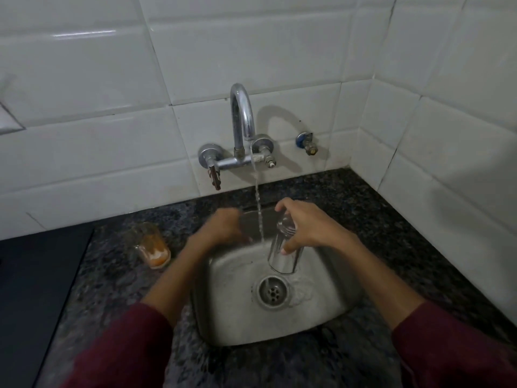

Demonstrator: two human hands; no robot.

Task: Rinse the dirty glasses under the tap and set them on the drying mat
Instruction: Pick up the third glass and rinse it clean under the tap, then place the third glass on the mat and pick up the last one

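White tiles backed a dark granite counter [377, 208] with a steel sink [232, 312] let into it, and a dark mat [36, 289] lay at the far left. From the tap [242, 113] a thin stream fell straight to the drain. The right hand [303, 226] gripped a clear glass [284, 250] over the basin, fingers curled round its upper part, its long axis close to upright and just right of the stream, apparently not under it. The left hand [223, 226] was blurred left of the stream; its fingers looked loosely curled and empty, though I could not tell for sure. A dirty glass [149, 245], orange-smeared, stood on the counter left of the sink, nearer the left hand, between sink and mat.
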